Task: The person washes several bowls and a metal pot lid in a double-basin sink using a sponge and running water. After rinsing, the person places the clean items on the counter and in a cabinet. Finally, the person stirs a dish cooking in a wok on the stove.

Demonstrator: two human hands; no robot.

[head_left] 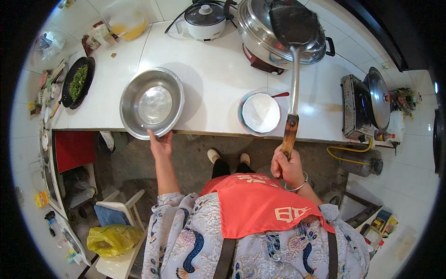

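My left hand (pixel 160 145) grips the near rim of a metal basin (pixel 127 111) at the counter's front edge. The basin looks empty, with a shiny flat bottom. In my right hand (pixel 288 166) is the wooden handle of a wok spatula (pixel 294 69). Its metal shaft points away from me, and its broad dark head appears over the lidded steel pot (pixel 260 28). Between my hands, a white bowl (pixel 261 113) stands on the counter near the edge. A red handle (pixel 280 95) sticks out at its right side.
A black pan (pixel 87 95) with chopped greens lies at the left. A small lidded white cooker (pixel 204 30) stands at the back. At the right are a gas stove (pixel 355 107) and a large lid (pixel 379 100). Below left, a white chair (pixel 134 204) bears a yellow bag (pixel 114 239).
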